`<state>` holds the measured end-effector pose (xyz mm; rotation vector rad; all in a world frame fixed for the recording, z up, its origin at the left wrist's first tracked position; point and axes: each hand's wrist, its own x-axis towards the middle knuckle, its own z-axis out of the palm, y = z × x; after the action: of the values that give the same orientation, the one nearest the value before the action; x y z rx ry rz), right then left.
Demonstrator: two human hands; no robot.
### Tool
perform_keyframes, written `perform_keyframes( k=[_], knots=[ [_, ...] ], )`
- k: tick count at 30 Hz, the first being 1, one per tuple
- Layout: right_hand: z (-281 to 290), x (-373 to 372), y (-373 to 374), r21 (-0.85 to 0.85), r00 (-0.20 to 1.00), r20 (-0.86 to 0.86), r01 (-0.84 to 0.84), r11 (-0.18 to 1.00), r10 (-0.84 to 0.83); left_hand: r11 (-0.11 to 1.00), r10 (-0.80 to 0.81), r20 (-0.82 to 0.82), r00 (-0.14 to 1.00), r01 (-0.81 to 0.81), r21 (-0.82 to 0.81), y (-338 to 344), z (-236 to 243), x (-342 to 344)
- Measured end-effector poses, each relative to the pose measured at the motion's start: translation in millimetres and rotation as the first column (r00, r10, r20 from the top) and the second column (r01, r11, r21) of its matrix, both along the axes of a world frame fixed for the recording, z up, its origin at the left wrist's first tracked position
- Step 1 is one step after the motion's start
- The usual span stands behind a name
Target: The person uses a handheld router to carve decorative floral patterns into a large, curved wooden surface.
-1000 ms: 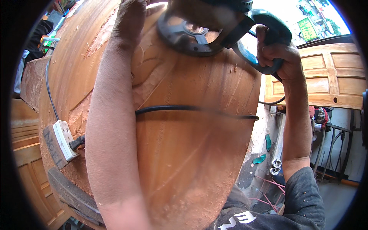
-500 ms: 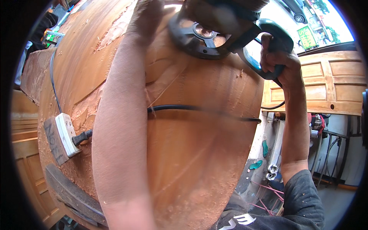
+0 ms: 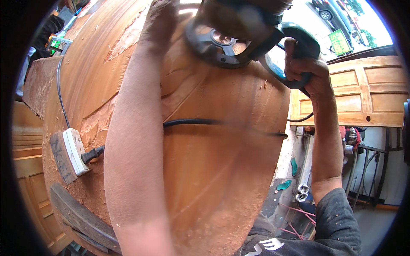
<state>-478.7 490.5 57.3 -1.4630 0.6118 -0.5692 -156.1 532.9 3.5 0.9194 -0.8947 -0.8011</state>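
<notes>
A wood router [image 3: 239,25] with a dark round base stands on a broad reddish-brown wooden slab [image 3: 222,166], at the far side. My right hand [image 3: 308,68] is closed around its blue-green loop handle [image 3: 302,32]. My left hand [image 3: 161,19] is beside the router at the top edge; its fingers are cut off from view, so its grip does not show. The black power cord [image 3: 192,121] crosses the slab, passing behind my left forearm. A black plug [image 3: 92,154] sits in a white socket block [image 3: 75,147] at the left.
Wood shavings lie over the slab. A dark curved wooden piece [image 3: 81,215] rests at its near left edge. Panelled wooden doors [image 3: 367,89] stand at the right, above metal tubes and green slippers [image 3: 283,184]. Outside, a parked car [image 3: 326,13] shows at the far right.
The router and my right hand have shifted slightly to the left. My left arm has barely moved. The cord's far bend has slid slightly left.
</notes>
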Motion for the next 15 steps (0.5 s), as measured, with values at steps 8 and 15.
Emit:
perform_keyframes(
  k=[8,15],
  knots=[
    [-0.7,1.3,-2.7,-0.060,1.000,0.003,-0.010,0.998,0.010,1.000,-0.018,-0.008,1.000,0.018,0.014,-0.2,-1.9,3.9],
    [1.9,8.8,1.1,-0.079,0.994,-0.050,0.091,0.993,-0.095,1.000,-0.019,-0.015,1.000,0.019,-0.002,6.0,2.0,-3.3]
  ],
)
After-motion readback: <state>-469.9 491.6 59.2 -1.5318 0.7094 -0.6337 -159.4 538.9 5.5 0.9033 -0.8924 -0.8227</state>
